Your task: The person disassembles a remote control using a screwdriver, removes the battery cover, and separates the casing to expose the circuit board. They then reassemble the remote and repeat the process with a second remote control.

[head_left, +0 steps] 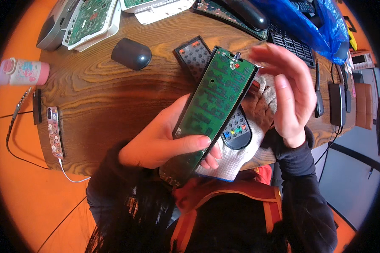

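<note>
My left hand (164,139) holds an opened remote control (215,95), tilted with its upper end to the right. Its green circuit board faces up inside a black shell, and a small clear LED sticks out at the top. The thumb presses on the board's lower part, with the fingers underneath. Beside the upper right corner is my right hand (293,84), its thumb apart from the slightly blurred, bent fingers. A thin bright glint shows near those fingertips; I cannot tell what it is. Partly under the remote lie a black keypad piece (194,52) and another remote with coloured buttons (237,133).
A soiled work glove (257,114) lies beneath the remotes. A black computer mouse (131,54), a phone (54,130) on a white cable and a pink cup (25,71) are on the left. Opened device casings (90,23) and a blue plastic bag (312,29) stand at the back.
</note>
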{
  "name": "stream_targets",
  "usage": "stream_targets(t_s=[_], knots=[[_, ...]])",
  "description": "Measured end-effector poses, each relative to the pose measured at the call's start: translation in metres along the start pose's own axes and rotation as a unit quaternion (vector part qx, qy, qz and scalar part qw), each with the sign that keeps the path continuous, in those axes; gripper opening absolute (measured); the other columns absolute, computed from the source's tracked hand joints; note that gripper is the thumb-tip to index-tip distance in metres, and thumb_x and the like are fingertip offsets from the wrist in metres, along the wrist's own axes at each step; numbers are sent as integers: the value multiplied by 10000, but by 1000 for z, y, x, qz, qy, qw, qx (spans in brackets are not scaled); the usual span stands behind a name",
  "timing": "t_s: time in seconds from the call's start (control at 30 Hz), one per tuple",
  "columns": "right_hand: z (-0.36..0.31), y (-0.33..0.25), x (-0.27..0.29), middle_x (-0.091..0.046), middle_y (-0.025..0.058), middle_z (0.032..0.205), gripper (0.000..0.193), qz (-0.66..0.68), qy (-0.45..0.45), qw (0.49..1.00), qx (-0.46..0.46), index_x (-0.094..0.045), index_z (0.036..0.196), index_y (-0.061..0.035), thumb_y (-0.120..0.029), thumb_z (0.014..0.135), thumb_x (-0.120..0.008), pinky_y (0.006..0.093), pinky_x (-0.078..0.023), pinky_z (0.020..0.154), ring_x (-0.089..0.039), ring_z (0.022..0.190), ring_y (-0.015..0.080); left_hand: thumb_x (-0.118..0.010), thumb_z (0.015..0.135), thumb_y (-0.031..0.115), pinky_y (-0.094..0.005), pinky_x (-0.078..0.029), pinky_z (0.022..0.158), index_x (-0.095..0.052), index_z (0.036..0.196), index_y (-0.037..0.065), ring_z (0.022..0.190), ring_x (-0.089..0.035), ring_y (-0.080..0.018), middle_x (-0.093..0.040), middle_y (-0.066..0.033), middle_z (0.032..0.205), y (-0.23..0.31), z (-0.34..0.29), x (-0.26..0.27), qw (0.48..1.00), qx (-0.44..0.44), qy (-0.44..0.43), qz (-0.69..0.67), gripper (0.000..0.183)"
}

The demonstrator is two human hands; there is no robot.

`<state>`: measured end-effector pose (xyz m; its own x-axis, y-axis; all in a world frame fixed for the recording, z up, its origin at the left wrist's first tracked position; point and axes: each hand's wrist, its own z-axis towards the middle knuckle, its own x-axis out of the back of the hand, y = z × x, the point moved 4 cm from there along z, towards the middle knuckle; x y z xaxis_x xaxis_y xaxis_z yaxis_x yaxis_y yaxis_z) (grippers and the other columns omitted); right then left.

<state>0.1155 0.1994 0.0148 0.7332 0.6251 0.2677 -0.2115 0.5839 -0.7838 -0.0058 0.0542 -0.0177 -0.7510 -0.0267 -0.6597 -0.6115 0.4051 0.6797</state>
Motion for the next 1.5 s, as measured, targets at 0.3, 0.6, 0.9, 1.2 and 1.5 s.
stream_targets(t_s=[0.3,0.6,0.9,1.2,1.5], knots=[[-15,-24,-34,-638,63,1024,268,-287,-234,890,267,-674,969,-139,-104,714,-597,410,-392,946,-576,1021,235,-540,834,16,-316,-516,668,-293,1251,31,734,-612,-206,-590,-146,852,-2,-2,2,997,13,-19,-73,485],[-12,-23,-34,-640,62,973,248,-292,-246,889,253,-656,941,-78,-130,713,-574,349,-510,804,-606,914,211,-505,871,156,-346,-527,649,-217,1283,28,753,-620,-260,-584,-213,885,-1,-3,6,996,52,-11,-68,519],[-5,-23,-13,-647,148,903,294,-311,-62,937,146,-630,948,23,83,665,-575,337,-494,787,-634,862,281,-606,751,-39,-271,-417,894,-472,1179,21,1100,-488,-166,-454,-96,1225,32,-9,23,891,-383,113,217,452],[-8,-13,-19,-641,128,909,320,-292,-108,948,67,-622,947,5,150,671,-549,342,-469,828,-620,903,271,-683,681,-61,-282,-440,867,-556,982,2,1001,-564,-174,-589,-126,1063,27,-4,31,860,-476,2,184,333],[-9,-13,-22,-640,130,892,308,-270,-137,951,67,-620,938,12,125,657,-563,369,-463,841,-620,891,283,-695,717,11,-301,-458,841,-537,867,14,966,-589,-200,-621,-148,982,25,-10,28,862,-478,-27,167,218]])
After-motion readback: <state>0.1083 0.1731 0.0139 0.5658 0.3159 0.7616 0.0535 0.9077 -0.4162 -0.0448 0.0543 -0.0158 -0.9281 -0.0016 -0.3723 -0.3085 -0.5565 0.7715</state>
